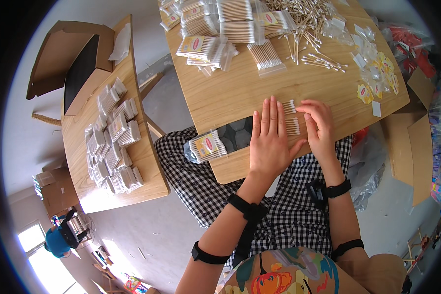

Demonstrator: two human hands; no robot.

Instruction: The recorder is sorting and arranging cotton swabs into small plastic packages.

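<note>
My left hand (269, 137) lies flat with its fingers stretched out over a row of cotton swabs, hiding most of their sticks. The white tips of the cotton swabs (292, 126) show to the right of it. My right hand (320, 128) is cupped beside those tips, fingers bent and a gap between thumb and forefinger, with nothing visible in it. Left of my hands, a dark patterned strip (236, 134) runs along the near table edge. On its left end rests a clear bag of cotton swabs with a yellow label (207, 146), partly over the edge.
Filled swab packs (201, 49) are stacked at the far left of the table (220, 93). A loose swab heap (304, 19) lies at the back. Yellow labels (365, 93) and empty clear bags (365, 44) are at right. A side table carries more packs (115, 142) and an open carton (90, 73).
</note>
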